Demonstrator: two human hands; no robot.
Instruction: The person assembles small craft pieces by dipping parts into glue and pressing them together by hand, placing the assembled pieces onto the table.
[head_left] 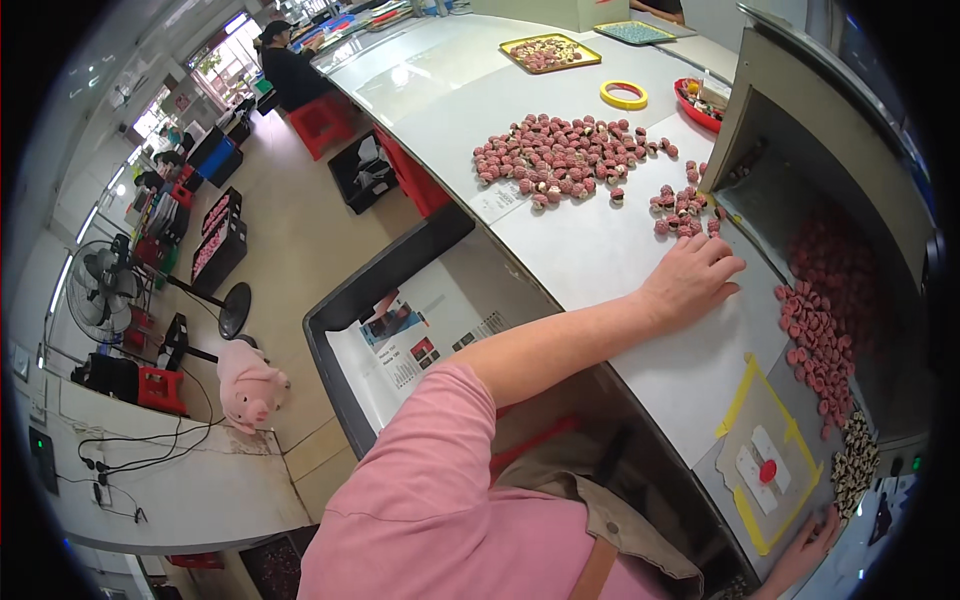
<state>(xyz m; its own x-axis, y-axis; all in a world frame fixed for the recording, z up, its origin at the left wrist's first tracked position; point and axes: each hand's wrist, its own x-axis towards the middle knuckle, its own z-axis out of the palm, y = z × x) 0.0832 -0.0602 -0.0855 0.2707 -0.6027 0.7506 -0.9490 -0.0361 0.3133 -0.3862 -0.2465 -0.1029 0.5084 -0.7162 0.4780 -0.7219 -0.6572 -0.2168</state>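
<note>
My left hand (692, 278) reaches across the white table, fingers apart and bent downward, just in front of a small cluster of red textured balls (680, 208). Nothing shows in its grasp. Partly cut off at the lower right, my right hand (812, 545) has its fingers apart beside a pile of small black-and-cream pieces (855, 465). Red cap-like pieces (815, 345) spill from a dark, box-like opening. Between my hands, a white fixture (752, 462) with a red round piece (767, 471) lies on a grey pad (735, 460) edged with yellow tape.
A larger heap of red balls (560, 155) lies farther back. Beyond are a yellow tape roll (624, 95), a red bowl (695, 108) and a yellow tray (550, 54). Left of the table stand a black bin (345, 320), a fan (100, 290) and a pink pig figure (248, 385).
</note>
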